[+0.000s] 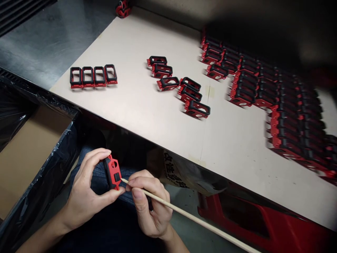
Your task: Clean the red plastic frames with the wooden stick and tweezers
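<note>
Tabletop (131, 116) behind, left hand (84, 196) pinches a red, black-edged frame (112, 172).

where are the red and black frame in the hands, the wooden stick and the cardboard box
red and black frame (112, 172), head view, point on its red face
wooden stick (184, 214), head view, point on its shaft
cardboard box (31, 158), head view, point on its bare inner cardboard

Ahead of the hands (84, 198) stretches a pale-topped desk (131, 119), its near edge running diagonally past them. Four red-and-black frames (88, 85) stand side by side in a neat row, ahead and to the left. A looser cluster of matching frames (168, 83) lies straight ahead, and dense, blurred rows of frames (289, 123) fill the far right. Another frame (123, 9) sits at the far edge, and pale tape strips (211, 92) cross a seam.
</note>
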The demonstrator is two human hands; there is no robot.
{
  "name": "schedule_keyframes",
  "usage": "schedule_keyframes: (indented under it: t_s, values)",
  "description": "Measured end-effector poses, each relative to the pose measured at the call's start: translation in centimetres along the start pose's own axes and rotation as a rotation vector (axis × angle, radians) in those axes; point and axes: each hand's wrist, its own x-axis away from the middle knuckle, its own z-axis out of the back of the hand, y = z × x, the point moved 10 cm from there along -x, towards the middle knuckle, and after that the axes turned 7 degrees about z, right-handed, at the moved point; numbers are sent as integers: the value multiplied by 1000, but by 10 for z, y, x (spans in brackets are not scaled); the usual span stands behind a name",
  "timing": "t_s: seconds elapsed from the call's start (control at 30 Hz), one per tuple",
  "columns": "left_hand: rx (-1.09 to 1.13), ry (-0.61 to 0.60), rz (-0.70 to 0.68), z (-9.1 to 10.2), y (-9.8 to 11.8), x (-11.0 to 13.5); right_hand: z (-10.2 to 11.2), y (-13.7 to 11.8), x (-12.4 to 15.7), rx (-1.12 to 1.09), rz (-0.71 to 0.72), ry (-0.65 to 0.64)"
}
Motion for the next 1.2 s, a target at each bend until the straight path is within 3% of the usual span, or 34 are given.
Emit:
schedule_keyframes:
  t_s: [0.4, 0.83, 1.03, 1.2]
  values:
    - [-61, -13, -83, -2, 8, 2, -4, -4, -5, 32, 73, -40]
    - [16, -24, -49, -2, 0, 1, -18, 38, 7, -402, -318, 142]
    - [67, -41, -7, 0, 1, -2, -5, 35, 11, -399, -252, 323]
    - [66, -28, -5, -1, 2, -2, 3, 26, 6, -297, -179, 320]
